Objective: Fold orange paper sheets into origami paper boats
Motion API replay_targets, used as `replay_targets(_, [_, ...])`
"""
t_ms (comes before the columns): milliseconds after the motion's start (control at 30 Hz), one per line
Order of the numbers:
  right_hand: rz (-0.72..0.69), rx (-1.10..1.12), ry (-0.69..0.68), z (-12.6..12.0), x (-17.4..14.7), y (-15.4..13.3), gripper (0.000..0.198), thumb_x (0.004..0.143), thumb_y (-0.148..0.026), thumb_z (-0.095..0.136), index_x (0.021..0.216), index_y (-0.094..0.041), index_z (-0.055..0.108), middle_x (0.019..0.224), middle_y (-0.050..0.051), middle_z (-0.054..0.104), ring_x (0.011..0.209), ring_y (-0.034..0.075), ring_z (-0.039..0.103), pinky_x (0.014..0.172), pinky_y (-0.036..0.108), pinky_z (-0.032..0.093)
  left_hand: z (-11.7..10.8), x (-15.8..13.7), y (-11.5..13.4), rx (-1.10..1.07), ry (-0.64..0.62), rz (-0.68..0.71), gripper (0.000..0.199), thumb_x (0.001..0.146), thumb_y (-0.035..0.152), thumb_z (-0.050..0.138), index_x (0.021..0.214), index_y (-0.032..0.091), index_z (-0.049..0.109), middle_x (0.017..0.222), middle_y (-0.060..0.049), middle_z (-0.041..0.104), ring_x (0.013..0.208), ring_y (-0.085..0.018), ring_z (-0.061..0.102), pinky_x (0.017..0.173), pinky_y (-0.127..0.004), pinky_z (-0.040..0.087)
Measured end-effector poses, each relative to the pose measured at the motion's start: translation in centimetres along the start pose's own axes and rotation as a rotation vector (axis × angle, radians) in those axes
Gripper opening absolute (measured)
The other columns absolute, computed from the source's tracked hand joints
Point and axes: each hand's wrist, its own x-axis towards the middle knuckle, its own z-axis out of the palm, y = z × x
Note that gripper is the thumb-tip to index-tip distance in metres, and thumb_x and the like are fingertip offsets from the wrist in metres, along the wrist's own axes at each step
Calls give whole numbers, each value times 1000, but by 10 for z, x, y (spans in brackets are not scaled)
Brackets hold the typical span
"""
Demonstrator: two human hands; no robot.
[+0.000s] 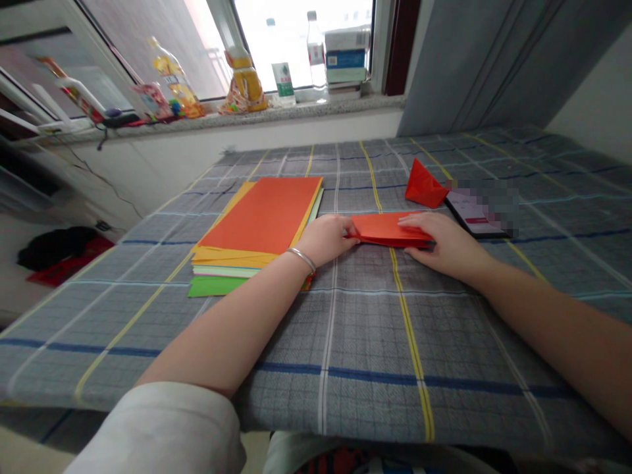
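Observation:
A folded strip of red-orange paper (380,228) lies between my hands, just above the checked cloth. My left hand (330,237) pinches its left end, thumb below and fingers curled on top. At the other end, my right hand (437,242) grips the paper with fingers over the upper layer and the thumb underneath. The layers part slightly along the near edge. Behind my right hand stands a folded red paper piece (425,184) with a pointed top. Left of my left hand is a stack of coloured paper (264,214), orange uppermost, with yellow, white and green edges showing.
A tablet or phone (476,212) with a lit, partly blurred screen lies beyond my right hand. The grey checked cloth (365,329) covers the surface. Along the windowsill (316,110) stand bottles, a tube (283,82) and stacked boxes (346,59). A grey curtain (459,59) hangs at right.

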Motion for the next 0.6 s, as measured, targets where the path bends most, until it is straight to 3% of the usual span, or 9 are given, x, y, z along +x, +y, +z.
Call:
replay_targets(200, [-21, -149, 152, -14, 1, -26, 61, 84, -30, 69, 142, -27, 53, 148, 12, 55, 136, 40, 49, 112, 63, 38, 7, 1, 4, -264, 44, -168, 28, 74, 35, 81, 67, 20, 58, 70, 2, 66, 65, -14, 57, 68, -30, 46])
replay_targets(400, [-99, -281, 176, -15, -4, -38, 34, 89, -25, 65, 122, -31, 68, 133, 6, 67, 124, 35, 57, 108, 56, 42, 12, 4, 7, -751, 47, -351, 40, 72, 32, 81, 64, 19, 45, 77, 1, 67, 66, -11, 57, 66, -27, 44])
replay_targets(500, [-130, -249, 124, -12, -3, -35, 38, 90, -26, 64, 128, -27, 66, 131, 8, 68, 121, 34, 57, 106, 54, 44, 9, 3, 11, -1020, 29, -450, 35, 72, 32, 81, 69, 19, 49, 74, 1, 64, 65, -11, 58, 65, -27, 44])
replay_targets(600, [-94, -237, 112, -10, -1, -30, 54, 87, -27, 68, 140, -24, 56, 143, 12, 60, 130, 36, 52, 109, 57, 41, 6, 2, 17, -1135, -58, -438, 29, 69, 30, 82, 73, 17, 56, 73, 1, 64, 62, -9, 56, 62, -25, 41])
